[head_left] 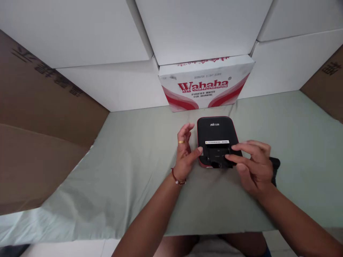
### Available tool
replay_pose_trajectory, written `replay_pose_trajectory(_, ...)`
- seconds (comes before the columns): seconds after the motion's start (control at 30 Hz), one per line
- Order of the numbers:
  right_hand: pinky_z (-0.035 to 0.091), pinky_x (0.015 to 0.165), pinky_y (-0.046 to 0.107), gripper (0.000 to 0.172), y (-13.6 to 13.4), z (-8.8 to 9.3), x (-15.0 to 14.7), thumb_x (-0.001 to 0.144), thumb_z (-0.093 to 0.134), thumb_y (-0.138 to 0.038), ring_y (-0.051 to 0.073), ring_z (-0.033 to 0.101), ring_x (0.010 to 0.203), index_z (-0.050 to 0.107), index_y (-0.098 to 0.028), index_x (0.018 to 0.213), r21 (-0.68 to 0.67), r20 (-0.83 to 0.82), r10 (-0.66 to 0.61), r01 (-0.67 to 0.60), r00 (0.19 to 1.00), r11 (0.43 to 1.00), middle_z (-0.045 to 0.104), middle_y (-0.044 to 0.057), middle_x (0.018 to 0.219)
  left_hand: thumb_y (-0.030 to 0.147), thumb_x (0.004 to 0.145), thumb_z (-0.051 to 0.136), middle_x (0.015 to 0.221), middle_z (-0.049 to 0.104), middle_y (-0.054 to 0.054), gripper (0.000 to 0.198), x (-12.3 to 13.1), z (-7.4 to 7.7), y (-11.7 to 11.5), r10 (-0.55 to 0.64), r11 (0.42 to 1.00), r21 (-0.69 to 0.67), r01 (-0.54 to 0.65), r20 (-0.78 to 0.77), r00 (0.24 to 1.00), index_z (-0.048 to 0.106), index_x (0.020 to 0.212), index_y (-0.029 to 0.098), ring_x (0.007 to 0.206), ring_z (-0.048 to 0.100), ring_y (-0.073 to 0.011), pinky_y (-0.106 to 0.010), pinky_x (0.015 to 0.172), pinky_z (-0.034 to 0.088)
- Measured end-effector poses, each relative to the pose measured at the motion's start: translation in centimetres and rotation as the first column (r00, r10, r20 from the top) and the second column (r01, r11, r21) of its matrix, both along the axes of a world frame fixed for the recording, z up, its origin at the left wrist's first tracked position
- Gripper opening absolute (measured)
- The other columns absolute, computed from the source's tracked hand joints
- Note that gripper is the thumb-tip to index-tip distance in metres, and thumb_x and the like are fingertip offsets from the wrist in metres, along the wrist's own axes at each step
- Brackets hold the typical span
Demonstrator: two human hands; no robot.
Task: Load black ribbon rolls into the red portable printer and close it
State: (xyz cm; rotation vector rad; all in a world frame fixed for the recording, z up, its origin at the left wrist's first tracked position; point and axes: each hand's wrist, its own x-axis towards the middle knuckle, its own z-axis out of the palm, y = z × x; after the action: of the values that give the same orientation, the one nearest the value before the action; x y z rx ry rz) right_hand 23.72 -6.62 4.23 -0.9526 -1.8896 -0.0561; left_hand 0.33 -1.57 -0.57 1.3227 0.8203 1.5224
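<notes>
Cloth (128,150), softly wrinkled, is covering the counter (292,210); one matte, round-cornered black device (217,132) is lying there. Left hand (184,157) and right hand (255,166), fingers apart, are touching it. One printed cardboard carton (206,89) is standing behind.

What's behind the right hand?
Part of a black object shows past the right hand, against the green cloth; the rest is covered, so I can't tell what it is.

"What covers the table (139,142)?"
"A pale green cloth (302,192)."
"And on it?"
"A black device (215,132), a Wahaha box (203,94) behind it, white boxes (112,85) along the back, brown boxes (48,114) at both sides, a partly hidden black object (275,164) at right."
</notes>
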Motion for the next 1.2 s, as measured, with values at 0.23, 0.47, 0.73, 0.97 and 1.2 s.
replay_pose_trajectory(0.23, 0.049, 0.083, 0.042, 0.024, -0.4, 0.9, -0.5, 0.107, 0.055, -0.016, 0.021, 0.064, 0.089, 0.077, -0.022, 0.109, 0.024, 0.054, 0.059, -0.061, 0.997, 0.998, 0.077, 0.006, 0.096, 0.048, 0.075, 0.096, 0.185, 0.032, -0.003, 0.121, -0.5, 0.4, 1.3, -0.357, 0.889, -0.188, 0.419, 0.290, 0.888, 0.025, 0.173, 0.047, 0.174, 0.028, -0.0339, -0.059, 0.145, 0.016)
replay_pose_trajectory(0.47, 0.052, 0.083, 0.041, 0.023, -0.6, 1.2, -0.7, 0.102, 0.059, -0.012, 0.020, 0.068, 0.086, 0.078, -0.024, 0.108, 0.007, 0.063, 0.035, -0.036, 0.997, 0.999, 0.079, 0.003, 0.094, 0.042, 0.077, 0.095, 0.188, 0.025, -0.001, 0.119, -0.5, 0.7, 1.3, -0.375, 0.874, -0.214, 0.437, 0.276, 0.885, 0.024, 0.172, 0.049, 0.177, 0.022, -0.0301, -0.056, 0.144, 0.020)
replay_pose_trajectory(0.73, 0.059, 0.077, 0.043, 0.021, 0.1, 2.5, -0.4, 0.101, 0.064, -0.024, 0.023, 0.073, 0.079, 0.084, -0.031, 0.098, -0.104, 0.007, 0.112, -0.111, 0.994, 0.988, 0.082, 0.002, 0.087, 0.052, 0.076, 0.095, 0.187, 0.031, -0.003, 0.107, -0.4, -0.2, 1.6, -0.334, 0.903, -0.216, 0.372, 0.193, 0.922, 0.039, 0.166, 0.045, 0.172, 0.035, -0.0303, -0.054, 0.137, 0.038)
replay_pose_trajectory(0.97, 0.057, 0.075, 0.037, 0.031, 4.9, 6.4, -0.6, 0.110, 0.053, -0.036, 0.022, 0.076, 0.084, 0.081, -0.028, 0.099, -0.504, 0.255, 0.081, 0.061, 0.964, 0.862, 0.084, 0.005, 0.100, 0.045, 0.083, 0.083, 0.146, 0.069, -0.011, 0.053, -0.2, -0.6, 2.6, -0.020, 0.923, -0.347, 0.166, 0.388, 0.921, 0.061, 0.128, 0.027, 0.137, 0.069, -0.0245, -0.044, 0.117, 0.053)
replay_pose_trajectory(1.2, 0.051, 0.064, 0.038, 0.020, 11.1, 5.3, -3.3, 0.091, 0.065, -0.017, 0.029, 0.078, 0.077, 0.083, -0.024, 0.095, -0.411, 0.796, 0.108, 0.402, 0.595, 0.818, 0.085, 0.013, 0.092, 0.018, 0.069, 0.071, 0.079, 0.064, 0.002, 0.018, 0.1, -0.8, 3.2, 0.080, 0.918, -0.389, 0.080, 0.376, 0.923, 0.056, 0.078, 0.021, 0.061, 0.053, -0.0075, -0.025, 0.064, 0.046)
